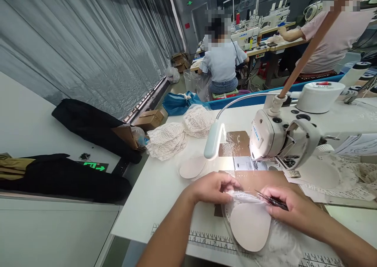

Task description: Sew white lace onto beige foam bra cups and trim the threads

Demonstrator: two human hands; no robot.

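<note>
Pinched between the fingers of my left hand (215,188) is the upper edge of a white lace piece (244,197). A smooth, beige rounded cup pad (251,227) lies with it, and sheer lace spreads to the lower right. My right hand (284,204) is closed around dark, pointed thread snips (273,201), tips towards the left. Its fingertips also touch the right end of the lace edge. Just beyond both hands stands the white sewing machine head (269,135). Another beige pad on sheer fabric (193,167) rests beyond my left hand.
Two stacks of lace pieces (167,139) lie at the table's far left. A lit lamp (213,139) on a bendable neck hangs near the machine. More lace and a pad (321,174) lie to the right. A printed ruler (212,241) runs along the front edge. Co-workers (222,64) sit beyond.
</note>
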